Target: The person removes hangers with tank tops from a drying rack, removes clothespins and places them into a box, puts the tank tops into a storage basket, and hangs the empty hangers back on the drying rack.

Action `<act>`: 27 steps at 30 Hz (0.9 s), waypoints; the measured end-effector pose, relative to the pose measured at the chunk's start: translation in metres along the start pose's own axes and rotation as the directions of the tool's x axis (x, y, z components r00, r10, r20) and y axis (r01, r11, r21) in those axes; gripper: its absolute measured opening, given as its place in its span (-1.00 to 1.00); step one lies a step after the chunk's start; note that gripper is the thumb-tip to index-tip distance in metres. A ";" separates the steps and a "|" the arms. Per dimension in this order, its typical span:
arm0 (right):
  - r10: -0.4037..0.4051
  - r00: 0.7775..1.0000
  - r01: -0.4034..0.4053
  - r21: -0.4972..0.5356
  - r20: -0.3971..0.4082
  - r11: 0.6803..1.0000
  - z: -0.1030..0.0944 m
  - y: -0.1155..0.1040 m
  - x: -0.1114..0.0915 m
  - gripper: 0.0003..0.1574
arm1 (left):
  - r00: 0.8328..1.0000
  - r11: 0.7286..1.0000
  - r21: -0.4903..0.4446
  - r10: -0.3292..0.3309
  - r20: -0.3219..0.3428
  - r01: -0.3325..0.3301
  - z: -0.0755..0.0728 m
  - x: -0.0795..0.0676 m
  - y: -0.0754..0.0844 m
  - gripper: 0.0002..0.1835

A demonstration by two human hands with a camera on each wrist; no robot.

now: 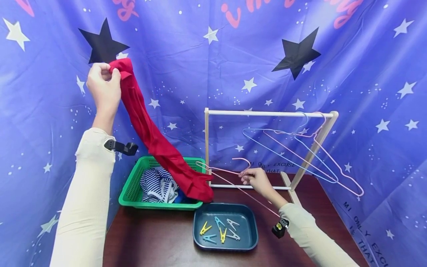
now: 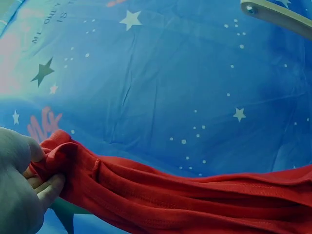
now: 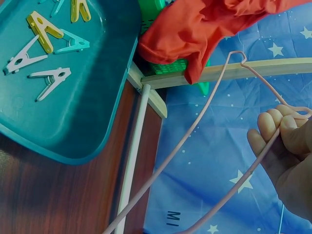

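Observation:
High at the left in the head view, my left hand (image 1: 104,84) pinches one end of a red garment (image 1: 148,128). The cloth slants down to the right, its lower end over the edge of a green basket (image 1: 128,198). In the left wrist view the fingers (image 2: 51,187) grip its bunched edge. My right hand (image 1: 258,181) holds a pink hanger (image 1: 233,184) near the base of its hook, tilted in front of the rack. The right wrist view shows thumb and fingers around the hanger's wire (image 3: 241,180). Garment and hanger look close together; whether they touch I cannot tell.
Striped clothing (image 1: 158,185) lies in the basket. A dark blue tray (image 1: 197,237) holds several clothespins (image 1: 222,235). Behind stands a rack (image 1: 267,113) with a blue hanger (image 1: 267,148) and another pink hanger (image 1: 347,180) at its right end. A starry curtain (image 1: 186,55) surrounds the brown table (image 1: 160,237).

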State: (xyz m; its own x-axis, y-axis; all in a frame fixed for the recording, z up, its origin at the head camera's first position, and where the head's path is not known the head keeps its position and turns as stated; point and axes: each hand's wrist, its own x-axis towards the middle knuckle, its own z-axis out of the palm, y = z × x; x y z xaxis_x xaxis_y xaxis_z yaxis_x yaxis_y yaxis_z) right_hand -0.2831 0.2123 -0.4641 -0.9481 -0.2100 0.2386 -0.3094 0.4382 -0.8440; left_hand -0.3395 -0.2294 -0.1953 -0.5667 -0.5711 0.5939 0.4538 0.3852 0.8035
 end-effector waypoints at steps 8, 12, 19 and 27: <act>-0.011 1.000 0.011 0.010 -0.009 1.000 0.003 0.012 0.003 -0.84 | 0.999 0.998 -0.056 0.028 -0.042 -0.030 -0.004 0.011 0.004 -0.75; -0.008 1.000 0.008 0.008 -0.009 1.000 0.003 0.012 0.003 -0.84 | 0.999 0.999 -0.041 0.026 -0.024 -0.027 -0.004 0.011 0.004 -0.78; -0.009 1.000 0.009 0.006 0.012 1.000 0.004 -0.003 0.001 -0.83 | 0.997 0.999 0.016 0.036 0.067 -0.038 0.003 -0.004 0.002 -0.85; -0.010 1.000 0.010 0.007 0.026 1.000 0.005 -0.012 -0.001 -0.83 | 0.956 0.991 0.111 0.040 0.292 -0.076 0.024 -0.040 -0.006 -0.82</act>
State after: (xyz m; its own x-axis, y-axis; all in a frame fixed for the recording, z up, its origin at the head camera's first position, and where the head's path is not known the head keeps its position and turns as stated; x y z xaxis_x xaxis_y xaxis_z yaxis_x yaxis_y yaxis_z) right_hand -0.2786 0.2031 -0.4567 -0.9428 -0.2369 0.2347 -0.3183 0.4299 -0.8449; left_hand -0.3368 -0.1916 -0.2229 -0.7239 -0.3189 0.6118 0.4160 0.5056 0.7558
